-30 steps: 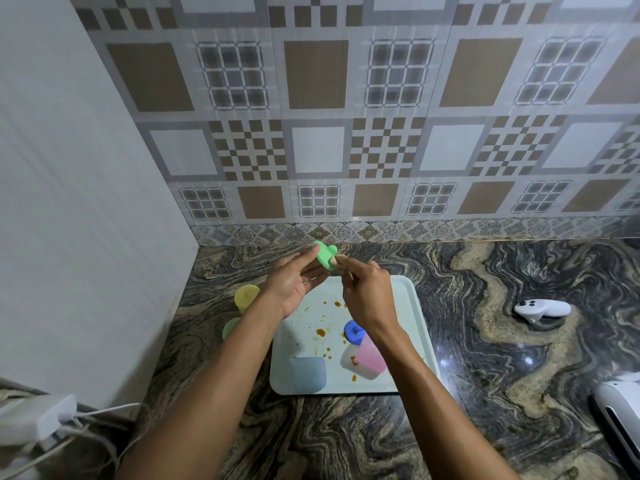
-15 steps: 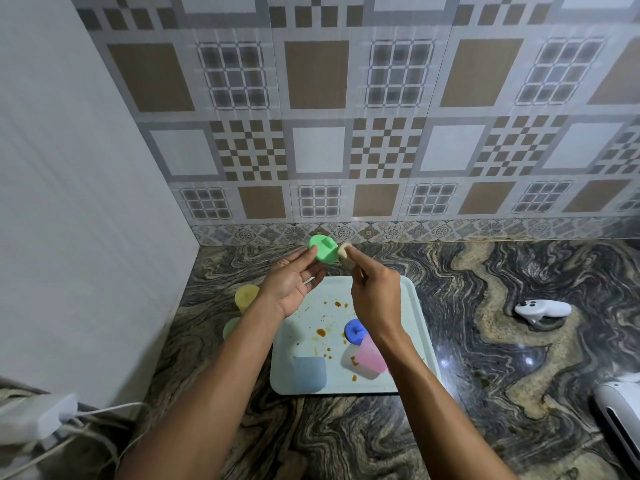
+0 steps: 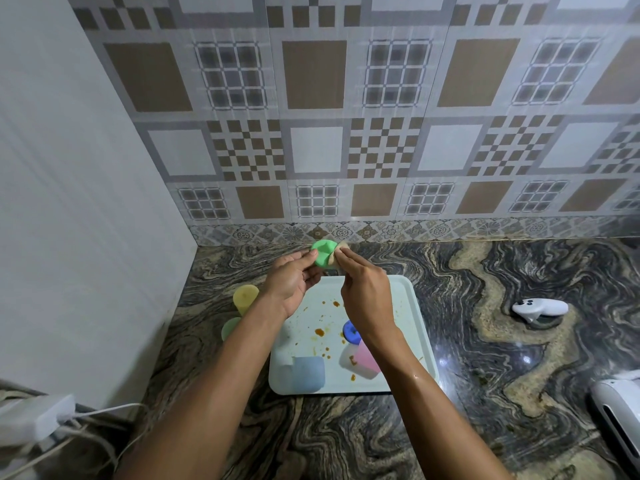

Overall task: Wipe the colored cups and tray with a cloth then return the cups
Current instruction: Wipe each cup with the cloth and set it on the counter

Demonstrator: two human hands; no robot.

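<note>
Both hands are raised over the far edge of the tray, close to the tiled wall; left hand has its fingertips curled round the green cup, holding it in the air; right hand pinches a small beige cloth and presses it to the cup's right side; most of the cloth is hidden behind the fingers.

Tray is pale, rectangular, flat on the marbled counter; brown stains are scattered across its middle.

On the tray: blue cup, partly hidden by the right wrist; pink cup on its side near the front edge, with a whitish thing touching its left, cannot tell what it is; pale blue cup at the front left corner.

Off the tray, on the counter to its left: yellow cup near the white side panel; pale green cup just in front of it, partly hidden by the left forearm.

Well apart to the right: white controller on the counter; white device at the lower right, cut off by the frame edge.

Lower left: white power adapter with cables trailing from it.
</note>
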